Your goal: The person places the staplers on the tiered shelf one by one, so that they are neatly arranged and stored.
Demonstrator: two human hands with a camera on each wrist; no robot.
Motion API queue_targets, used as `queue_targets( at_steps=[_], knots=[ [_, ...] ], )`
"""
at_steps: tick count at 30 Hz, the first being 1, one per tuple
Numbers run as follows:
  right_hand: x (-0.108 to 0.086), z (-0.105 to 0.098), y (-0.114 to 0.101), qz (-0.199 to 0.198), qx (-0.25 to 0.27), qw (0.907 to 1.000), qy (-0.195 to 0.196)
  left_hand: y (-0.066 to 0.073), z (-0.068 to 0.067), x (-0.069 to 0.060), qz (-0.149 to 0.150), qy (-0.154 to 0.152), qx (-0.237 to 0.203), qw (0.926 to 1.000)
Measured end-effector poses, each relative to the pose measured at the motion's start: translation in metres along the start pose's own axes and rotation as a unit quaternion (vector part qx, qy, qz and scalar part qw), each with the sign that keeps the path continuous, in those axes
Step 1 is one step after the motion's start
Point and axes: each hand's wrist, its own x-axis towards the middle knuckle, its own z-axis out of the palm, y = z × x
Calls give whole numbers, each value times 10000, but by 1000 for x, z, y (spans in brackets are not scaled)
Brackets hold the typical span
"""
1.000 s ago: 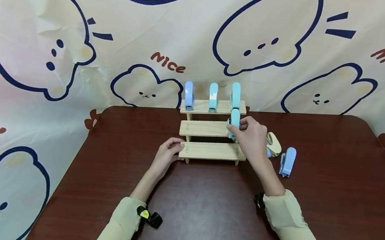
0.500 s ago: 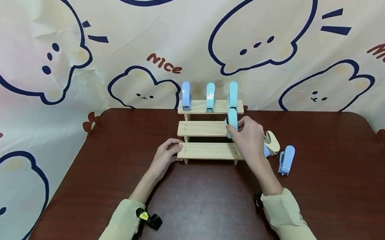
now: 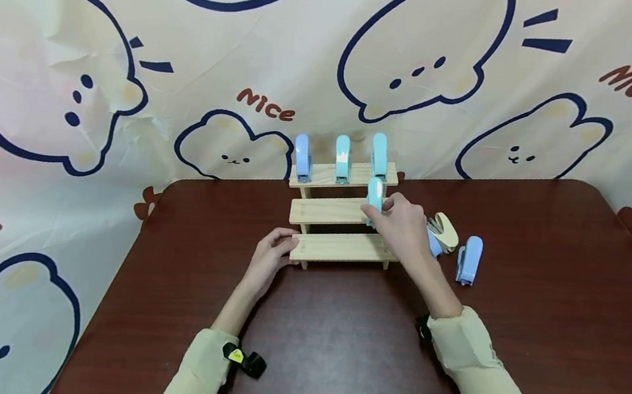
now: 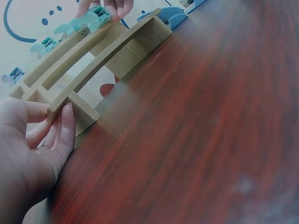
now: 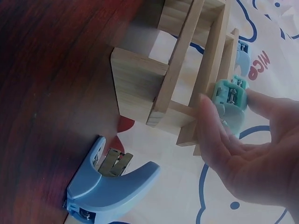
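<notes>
A three-tier wooden stand (image 3: 345,249) stands toward the back of the table. My left hand (image 3: 266,264) grips the left end of its lowest board, thumb above and fingers beneath, as the left wrist view (image 4: 56,112) shows. My right hand (image 3: 405,230) pinches a teal stapler (image 3: 375,193) between thumb and fingers at the right part of the middle board, whose right end the hand hides. In the right wrist view the same stapler (image 5: 231,105) is seen end-on. Along the top board stand a blue stapler (image 3: 302,157), a light teal stapler (image 3: 342,159) and another teal stapler (image 3: 379,156).
Right of the stand a cream stapler (image 3: 444,232) lies close to a blue stapler (image 3: 433,244) partly behind my right hand. Another blue stapler (image 3: 469,260) is farther right on the brown table (image 3: 332,345). A patterned curtain (image 3: 213,64) hangs behind.
The right hand has shifted the teal stapler slightly left along the middle board, turning it a little straighter. The left hand keeps its grip. The head view has shifted slightly.
</notes>
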Motion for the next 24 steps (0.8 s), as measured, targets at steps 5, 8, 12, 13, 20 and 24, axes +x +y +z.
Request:
queue_targets(
  at_steps=[5, 8, 12, 13, 20, 24],
  knots=[
    [2, -1, -1, 149, 220, 9993, -266, 0, -1, -1, 16, 25, -15, 10000],
    [3, -1, 1, 229, 379, 9985, -337, 0, -1, -1, 11, 42, -6, 10000],
    [3, -2, 1, 279, 466, 9978, -375, 1, 0, -1, 26, 39, -11, 10000],
    [3, -2, 1, 280, 470, 9978, -377, 1, 0, -1, 32, 33, -11, 10000],
    [1, -2, 3, 235, 313, 9986, -348, 2, 0, -1, 21, -7, 18, 10000],
    [-1, -8, 8, 6, 16, 9990, -448, 1, 1, -1, 9, -18, 24, 10000]
  ],
)
